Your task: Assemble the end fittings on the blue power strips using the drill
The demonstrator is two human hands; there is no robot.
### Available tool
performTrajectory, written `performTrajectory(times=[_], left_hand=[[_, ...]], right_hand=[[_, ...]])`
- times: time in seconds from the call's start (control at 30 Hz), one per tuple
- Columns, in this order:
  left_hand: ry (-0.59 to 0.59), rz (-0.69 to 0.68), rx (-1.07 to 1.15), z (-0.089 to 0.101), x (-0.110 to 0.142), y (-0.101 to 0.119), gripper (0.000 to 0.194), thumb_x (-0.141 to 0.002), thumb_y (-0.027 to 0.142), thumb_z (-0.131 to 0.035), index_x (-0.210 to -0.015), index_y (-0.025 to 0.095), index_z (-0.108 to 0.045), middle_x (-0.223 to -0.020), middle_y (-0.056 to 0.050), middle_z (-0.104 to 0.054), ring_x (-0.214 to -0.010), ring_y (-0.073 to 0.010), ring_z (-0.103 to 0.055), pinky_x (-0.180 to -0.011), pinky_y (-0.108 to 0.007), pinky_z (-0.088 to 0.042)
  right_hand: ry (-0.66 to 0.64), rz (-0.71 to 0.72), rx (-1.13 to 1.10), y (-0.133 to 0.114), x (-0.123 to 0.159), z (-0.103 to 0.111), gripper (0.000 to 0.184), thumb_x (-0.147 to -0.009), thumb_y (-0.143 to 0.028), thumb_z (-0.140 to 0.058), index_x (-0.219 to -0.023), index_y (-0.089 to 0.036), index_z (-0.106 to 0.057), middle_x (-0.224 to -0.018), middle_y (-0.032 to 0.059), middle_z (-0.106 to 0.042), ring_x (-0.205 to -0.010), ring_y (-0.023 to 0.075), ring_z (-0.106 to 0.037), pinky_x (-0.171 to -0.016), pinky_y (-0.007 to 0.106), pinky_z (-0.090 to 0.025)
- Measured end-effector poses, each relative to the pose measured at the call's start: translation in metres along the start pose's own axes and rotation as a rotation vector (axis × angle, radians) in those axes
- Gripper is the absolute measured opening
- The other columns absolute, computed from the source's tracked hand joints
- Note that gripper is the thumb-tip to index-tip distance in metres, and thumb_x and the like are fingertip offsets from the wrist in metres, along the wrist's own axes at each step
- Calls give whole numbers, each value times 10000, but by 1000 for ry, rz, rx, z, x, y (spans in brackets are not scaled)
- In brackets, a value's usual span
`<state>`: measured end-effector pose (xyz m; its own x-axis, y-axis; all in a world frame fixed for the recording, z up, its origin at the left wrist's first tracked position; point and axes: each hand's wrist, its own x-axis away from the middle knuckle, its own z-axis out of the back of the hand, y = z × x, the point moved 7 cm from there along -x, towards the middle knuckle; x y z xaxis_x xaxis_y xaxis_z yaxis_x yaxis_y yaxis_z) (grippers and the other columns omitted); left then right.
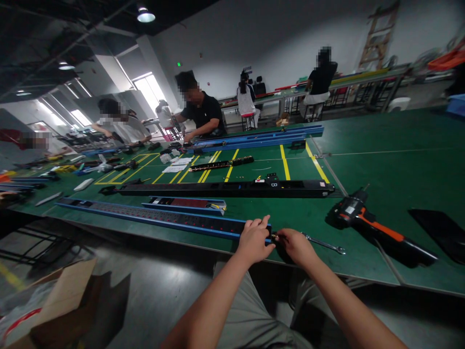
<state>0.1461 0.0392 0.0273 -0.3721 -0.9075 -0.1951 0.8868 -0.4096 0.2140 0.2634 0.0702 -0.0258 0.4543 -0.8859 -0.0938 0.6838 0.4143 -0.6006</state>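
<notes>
A long blue power strip (174, 220) with a black face and rows of small red marks lies along the table's near edge. Over its right end my left hand (253, 241) is closed, fingers across the top and thumb at the near side. My right hand (295, 245) pinches a small brass-coloured part (275, 236) at that same end; its exact kind is too small to tell. Just right of my right hand lies a metal wrench (329, 246). A shorter blue channel piece (185, 204) with yellow wires rests behind the strip.
A long black strip (225, 189) lies farther back. To the right are an orange-and-black cordless drill (378, 225) and a dark flat object (441, 232). A co-worker (203, 109) works across the green table (366, 169). An open cardboard box (61, 303) stands on the floor at left.
</notes>
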Motion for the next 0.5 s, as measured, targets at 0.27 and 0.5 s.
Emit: performTrajectory(times=[0.27, 0.5], left_hand=[[-19, -2, 0, -1, -1, 0, 223, -703, 391, -702, -769, 186, -645, -1433, -43, -390, -1129, -271, -442, -929, -445, -327], [-9, -2, -17, -1, -1, 0, 243, -697, 413, -706, -769, 188, -649, -1420, -42, -410, -1133, -263, -443, -933, -433, -335]], right_hand=[[43, -17, -104, 5, 2, -1, 168, -822, -288, -520, -909, -200, -633, -875, 44, -678, -776, 178, -608, -671, 257, -420], [98, -74, -150, 12, 1, 4, 227, -789, -349, -565, -932, -200, -660, -871, 42, -682, -733, 172, -600, -674, 265, -431]])
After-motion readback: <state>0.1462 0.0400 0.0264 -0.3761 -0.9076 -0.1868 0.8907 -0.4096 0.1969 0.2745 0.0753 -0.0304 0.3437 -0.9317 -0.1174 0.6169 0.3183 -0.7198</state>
